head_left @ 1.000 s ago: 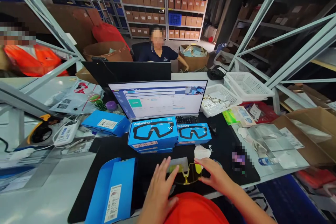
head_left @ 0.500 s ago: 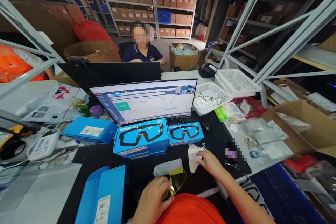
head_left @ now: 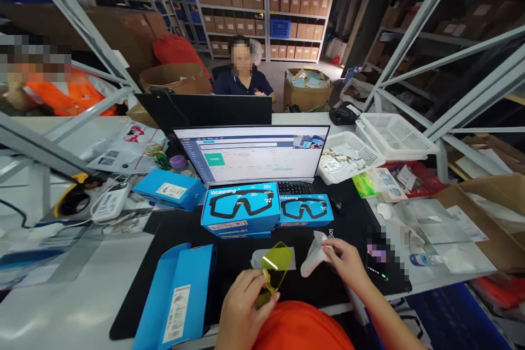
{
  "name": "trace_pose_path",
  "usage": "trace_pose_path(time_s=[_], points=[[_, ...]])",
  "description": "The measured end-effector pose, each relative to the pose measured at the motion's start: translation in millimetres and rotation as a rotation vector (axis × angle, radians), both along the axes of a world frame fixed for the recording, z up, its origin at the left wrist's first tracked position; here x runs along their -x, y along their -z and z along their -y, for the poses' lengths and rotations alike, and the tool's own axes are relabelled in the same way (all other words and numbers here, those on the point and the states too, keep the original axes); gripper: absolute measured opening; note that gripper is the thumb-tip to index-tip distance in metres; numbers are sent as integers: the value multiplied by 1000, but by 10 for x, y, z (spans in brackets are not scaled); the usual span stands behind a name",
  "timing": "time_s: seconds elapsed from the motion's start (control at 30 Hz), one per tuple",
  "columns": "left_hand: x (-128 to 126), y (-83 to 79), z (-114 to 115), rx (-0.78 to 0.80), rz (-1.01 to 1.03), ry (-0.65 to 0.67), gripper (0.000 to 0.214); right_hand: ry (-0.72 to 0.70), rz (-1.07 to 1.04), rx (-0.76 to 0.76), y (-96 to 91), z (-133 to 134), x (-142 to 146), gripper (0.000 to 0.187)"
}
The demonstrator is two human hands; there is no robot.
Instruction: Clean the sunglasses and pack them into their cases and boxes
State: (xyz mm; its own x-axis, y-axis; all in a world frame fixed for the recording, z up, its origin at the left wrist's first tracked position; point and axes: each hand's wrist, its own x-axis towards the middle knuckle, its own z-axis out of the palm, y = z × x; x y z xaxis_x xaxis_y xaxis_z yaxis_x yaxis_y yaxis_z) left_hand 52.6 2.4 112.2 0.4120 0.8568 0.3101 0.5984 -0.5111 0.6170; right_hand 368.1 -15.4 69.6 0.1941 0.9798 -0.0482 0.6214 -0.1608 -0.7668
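Note:
My left hand is closed on a yellow see-through goggle lens, held tilted just above the black desk mat. Between the fingertips of my right hand is a thin white sheet, creased and lifted at its right end; whether it is paper or cloth I cannot tell. Behind the lens a white piece lies flat on the mat, partly covered. To the left of my left hand stands an opened blue box with a white label. Blue "Wakening" eyewear boxes are stacked in front of the monitor.
A phone and a mouse lie on the right of the mat. White baskets and an open carton stand farther right. One person sits behind the monitors, another in an orange vest at the left.
My right hand has picked up the white sheet from the mat. The yellow lens in my left hand is now turned more upright. The view has swung to the left.

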Motion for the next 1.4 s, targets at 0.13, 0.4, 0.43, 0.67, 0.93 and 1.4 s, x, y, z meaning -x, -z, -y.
trace_pose_path(time_s=[0.13,0.4,0.43,0.67,0.93,1.4], points=[[-88,-119,27,-138,45,-39,15,288,-484,32,-397,222,83,46],[-275,-502,-21,-378,155,-116,11,331,-1016,-104,-795,309,749,39],[-287,-545,-27,-396,164,-123,11,332,-989,-166,-803,280,805,44],[-301,-656,-54,-484,120,-181,15,339,-1157,-173,-845,42,1062,46],[-372,-615,-51,-518,-54,-262,17,233,-1156,-196,-878,30,1531,38],[-444,-615,-29,-589,-115,-208,22,238,-986,-176,-951,34,1451,37]])
